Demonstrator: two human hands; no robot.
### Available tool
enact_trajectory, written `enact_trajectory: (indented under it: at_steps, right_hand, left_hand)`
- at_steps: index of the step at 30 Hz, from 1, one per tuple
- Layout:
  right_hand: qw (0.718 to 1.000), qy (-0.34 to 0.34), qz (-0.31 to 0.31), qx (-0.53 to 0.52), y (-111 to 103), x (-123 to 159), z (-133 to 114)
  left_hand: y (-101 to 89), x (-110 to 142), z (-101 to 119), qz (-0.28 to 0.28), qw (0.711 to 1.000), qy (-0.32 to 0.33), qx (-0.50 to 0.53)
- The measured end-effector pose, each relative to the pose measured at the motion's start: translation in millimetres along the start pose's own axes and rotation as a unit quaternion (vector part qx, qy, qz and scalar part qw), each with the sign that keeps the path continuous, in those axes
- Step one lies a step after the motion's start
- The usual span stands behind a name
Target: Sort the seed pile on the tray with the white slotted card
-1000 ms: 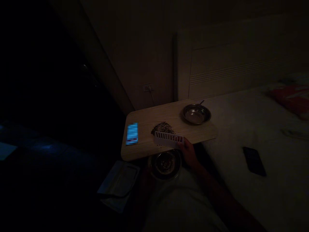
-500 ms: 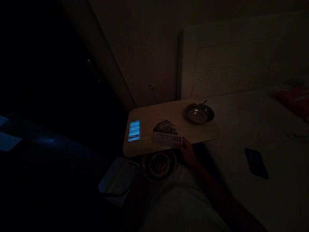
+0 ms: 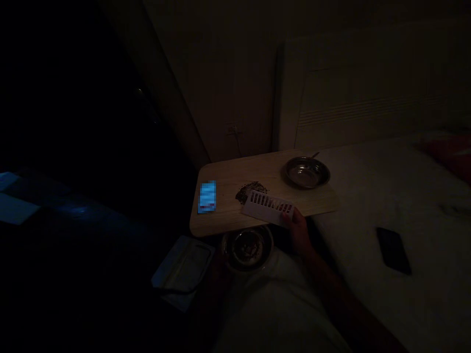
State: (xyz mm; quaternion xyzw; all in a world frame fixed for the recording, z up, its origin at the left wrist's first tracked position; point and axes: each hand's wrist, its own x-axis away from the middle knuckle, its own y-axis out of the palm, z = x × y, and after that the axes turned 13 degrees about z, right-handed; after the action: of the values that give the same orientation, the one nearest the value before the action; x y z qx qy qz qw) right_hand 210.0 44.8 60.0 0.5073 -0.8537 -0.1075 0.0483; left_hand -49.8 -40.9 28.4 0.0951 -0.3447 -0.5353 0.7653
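Observation:
My right hand (image 3: 299, 230) is closed on one end of a white slotted plastic strip (image 3: 263, 212), which looks like a small tray or rack. The strip tilts over the near side of a loose heap of dark, grain-like bits (image 3: 250, 190) and hides part of it. The heap lies on a light wooden tabletop (image 3: 228, 171). Just below the table's near edge, a round metal bowl (image 3: 270, 250) holds more dark bits. My left hand (image 3: 222, 267), very dim, grips this bowl at its left side; its fingers hardly show.
A second metal bowl (image 3: 308, 182) with a utensil handle stands at the table's right end. A lit phone screen (image 3: 207, 197) glows at the left. A dark phone (image 3: 393, 250) lies on the bed (image 3: 356, 206). A pale box-like thing (image 3: 184, 269) is at the lower left.
My right hand has shifted right and slightly down, turning the plastic strip so its slotted face shows more. The left hand stays at the bowl. The view has moved a little.

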Motion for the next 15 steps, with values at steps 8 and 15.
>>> enact_trajectory:
  at_steps: [8, 15]
  right_hand:
    - [0.993, -0.039, 0.112, 0.013, -19, -17, -11]
    - [0.983, -0.078, 0.164, 0.036, -20, -23, -26]
  left_hand:
    - [46.0, -12, -10, -0.048, 0.997, -0.061, 0.021]
    - [50.9, -14, -7, -0.082, 0.994, -0.065, 0.027]
